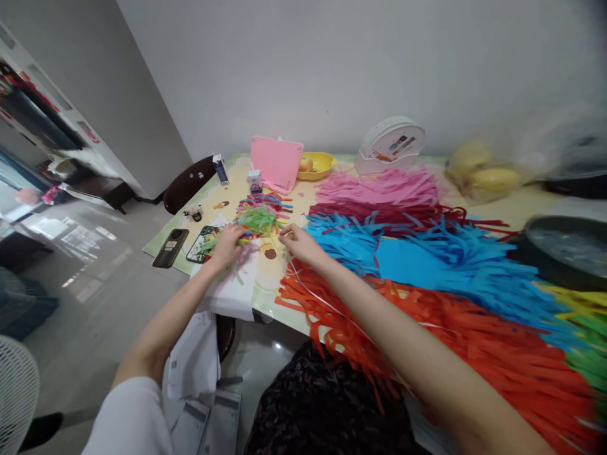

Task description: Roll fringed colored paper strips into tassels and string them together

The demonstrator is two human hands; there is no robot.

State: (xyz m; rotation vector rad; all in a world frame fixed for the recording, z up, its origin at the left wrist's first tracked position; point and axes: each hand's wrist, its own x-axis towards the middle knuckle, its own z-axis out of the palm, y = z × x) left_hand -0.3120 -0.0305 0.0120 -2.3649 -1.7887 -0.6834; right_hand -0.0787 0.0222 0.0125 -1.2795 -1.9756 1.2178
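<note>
My left hand (pixel 229 246) has its fingers curled round a bundle of multicoloured strips (pixel 247 238) at the table's left part. To its right, my right hand (pixel 294 242) is closed in a pinch on a thin white ribbon (pixel 310 291), which trails down across the orange strips. Blur hides the exact grip of the fingertips. Just beyond both hands lies a tuft of green strips (pixel 260 218), with more mixed-colour strips behind it. Large fringed heaps lie to the right: pink (pixel 379 187), dark red (pixel 351 215), blue (pixel 412 259) and orange (pixel 441 341).
At the table's left edge lie a phone (pixel 171 248) and a second, patterned phone (pixel 201 244). Behind stand drink cartons (pixel 255 181), a pink tablet case (pixel 276 164), a yellow bowl (pixel 323 165) and a white round holder (pixel 393 144). A dark basin (pixel 540 259) sits far right.
</note>
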